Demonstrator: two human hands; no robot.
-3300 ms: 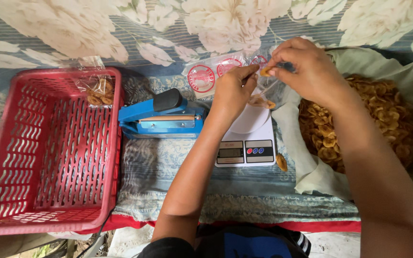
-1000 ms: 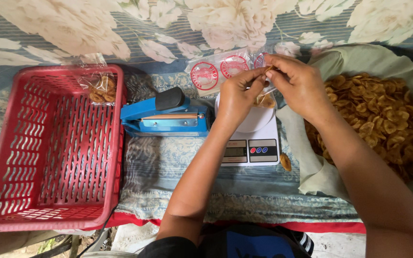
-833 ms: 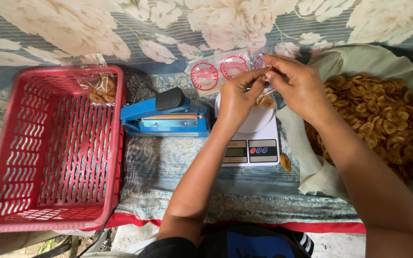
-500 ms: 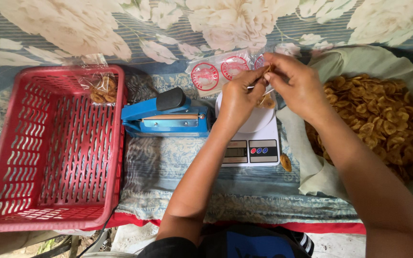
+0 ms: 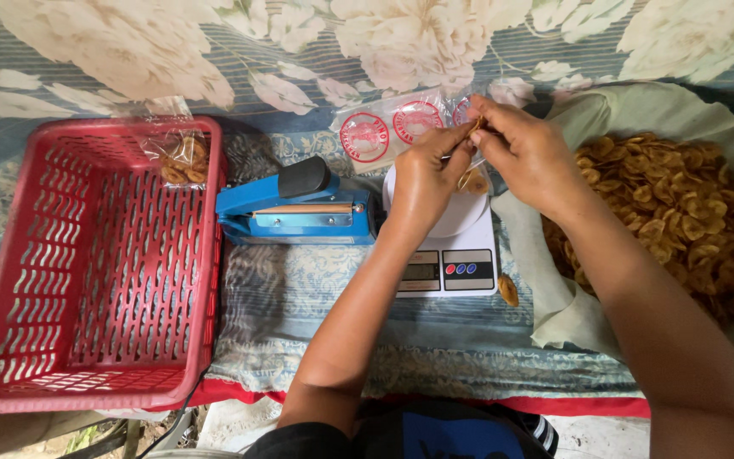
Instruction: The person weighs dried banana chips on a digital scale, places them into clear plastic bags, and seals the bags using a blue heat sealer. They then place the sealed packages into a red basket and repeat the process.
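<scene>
Bag [image 5: 474, 180] of chips pinched by both hands above the scale [image 5: 456, 255].
Left hand [image 5: 425, 174] and right hand [image 5: 527, 153] grip its mouth; a slip could spill chips below.

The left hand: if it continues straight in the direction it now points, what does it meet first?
Probably the right hand, already touching the left hand over the small clear bag.

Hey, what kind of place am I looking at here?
Probably a small home snack-packing spot set up on a floral cloth, not a factory. A white digital scale, a blue heat sealer and a heap of fried chips on cloth sit beside a red basket.
</scene>
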